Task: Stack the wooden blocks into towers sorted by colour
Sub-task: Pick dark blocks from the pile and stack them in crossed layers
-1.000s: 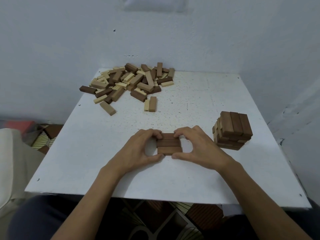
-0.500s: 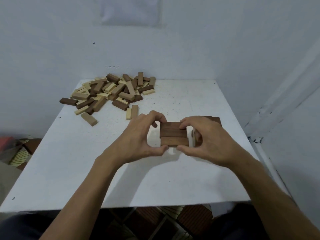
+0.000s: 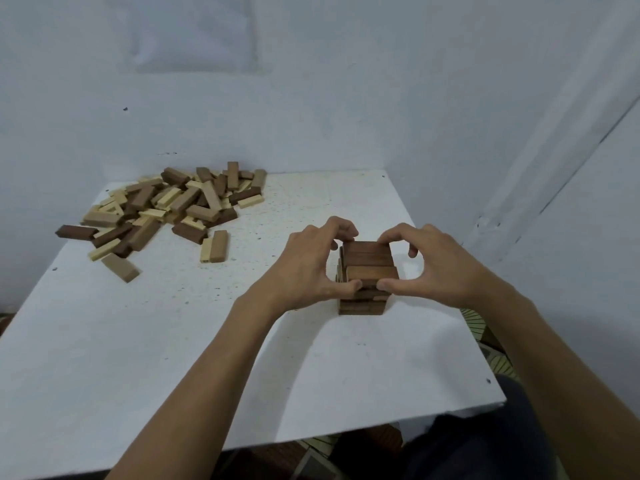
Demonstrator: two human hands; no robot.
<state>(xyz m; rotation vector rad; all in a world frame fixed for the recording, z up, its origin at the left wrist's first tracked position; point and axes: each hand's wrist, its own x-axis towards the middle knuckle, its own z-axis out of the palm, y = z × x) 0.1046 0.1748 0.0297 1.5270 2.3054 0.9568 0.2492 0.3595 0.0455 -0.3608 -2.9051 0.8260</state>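
The layer of three dark blocks (image 3: 370,261) is at the top of the brown tower (image 3: 362,306), near the table's (image 3: 173,341) right edge; we cannot tell whether it rests there or hangs just above. Its blocks run left to right, one end toward each hand. Our left hand (image 3: 308,268) and right hand (image 3: 440,268) pinch it between near-side thumbs and curled far-side fingers, both equally close. The loose pile (image 3: 166,206) lies well apart, far left.
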